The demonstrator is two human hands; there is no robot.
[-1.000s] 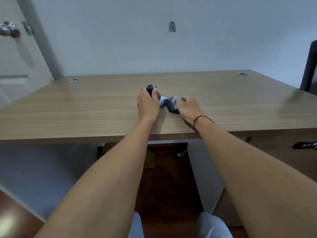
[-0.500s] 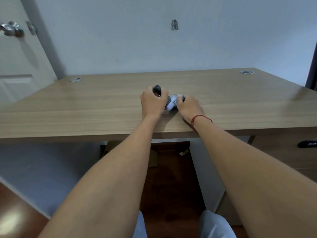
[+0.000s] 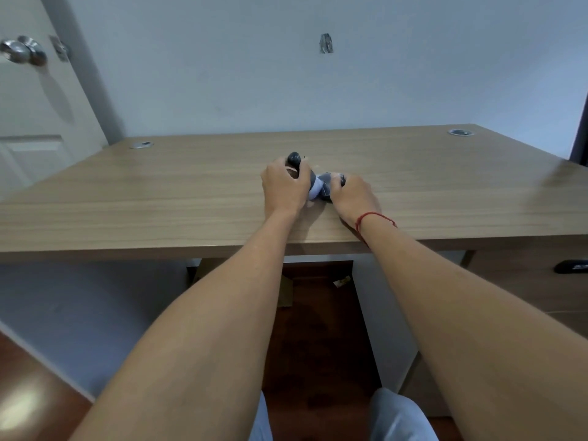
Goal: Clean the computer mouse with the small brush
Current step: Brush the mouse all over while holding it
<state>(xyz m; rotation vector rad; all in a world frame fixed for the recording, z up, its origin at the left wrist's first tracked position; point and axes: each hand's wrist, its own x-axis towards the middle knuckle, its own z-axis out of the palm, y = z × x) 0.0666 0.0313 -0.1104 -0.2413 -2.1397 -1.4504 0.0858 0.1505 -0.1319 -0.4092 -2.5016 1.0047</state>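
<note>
On the wooden desk (image 3: 159,198), my left hand (image 3: 283,189) is closed around a small brush (image 3: 294,159). Its dark rounded handle end sticks up beyond my fingers, and its pale bristles (image 3: 315,193) point right. The bristles touch a dark grey computer mouse (image 3: 325,181). My right hand (image 3: 353,198), with a red string on the wrist, grips the mouse from the right and hides most of it. Both hands rest near the middle of the desk, a little back from its front edge.
Round cable grommets sit at the desk's back left (image 3: 141,144) and back right (image 3: 460,132). A white door with a metal knob (image 3: 24,50) stands at the left. A dark drawer handle (image 3: 571,266) shows below the desk at the right.
My hands have come closer together, so the brush bristles now press against the mouse and less of the mouse shows. The view has shifted slightly.
</note>
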